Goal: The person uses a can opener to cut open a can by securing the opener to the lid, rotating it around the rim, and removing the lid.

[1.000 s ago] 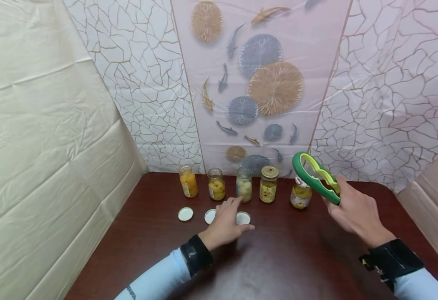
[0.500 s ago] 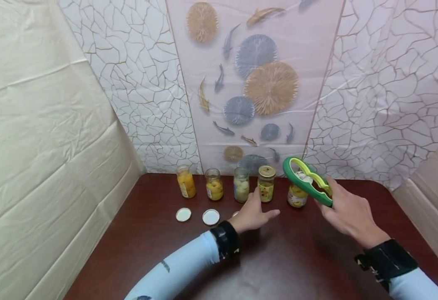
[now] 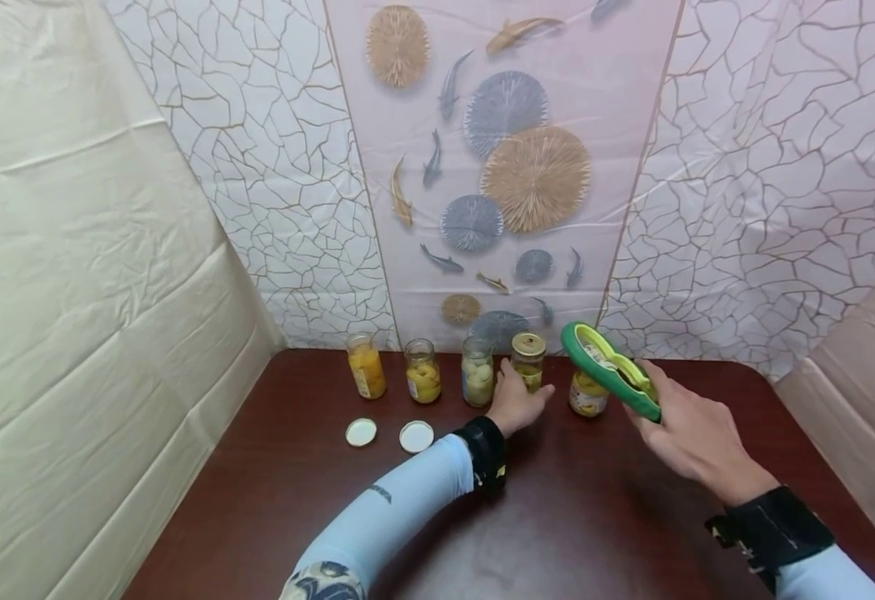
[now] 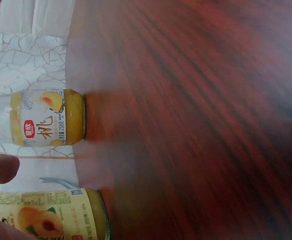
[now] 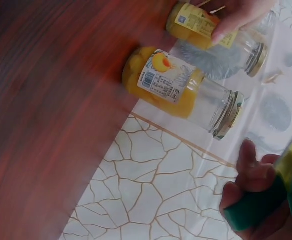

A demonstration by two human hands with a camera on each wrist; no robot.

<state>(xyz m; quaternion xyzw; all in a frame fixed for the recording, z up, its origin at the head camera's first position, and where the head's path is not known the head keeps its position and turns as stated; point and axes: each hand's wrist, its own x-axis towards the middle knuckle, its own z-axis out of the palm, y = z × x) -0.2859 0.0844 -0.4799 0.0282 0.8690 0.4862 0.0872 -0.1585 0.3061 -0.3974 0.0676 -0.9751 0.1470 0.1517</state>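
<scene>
My left hand [image 3: 518, 407] reaches round the front of a gold-lidded glass jar [image 3: 529, 343] with a yellow peach label. In the right wrist view its thumb lies before that label [image 5: 198, 22]; in the head view the thumb stands out to the jar's right. My right hand [image 3: 696, 425] grips a green jar opener [image 3: 610, 382], raised in front of another lidded jar of yellow fruit [image 3: 587, 400]. That jar's peach label [image 4: 43, 117] shows in the left wrist view. The opener partly hides its lid in the head view.
Three lidless fruit jars stand left of my left hand: an orange one [image 3: 367, 372], a yellow one [image 3: 424, 382] and a pale one [image 3: 478, 379]. Two lids [image 3: 361, 432] [image 3: 417, 436] lie before them. A patterned backdrop [image 3: 317, 250] rises behind the brown table [image 3: 580, 517].
My left hand has moved right and forward from the lids to the gold-lidded jar. Its arm now covers the third lid. The right hand keeps its grip on the opener, slightly lower.
</scene>
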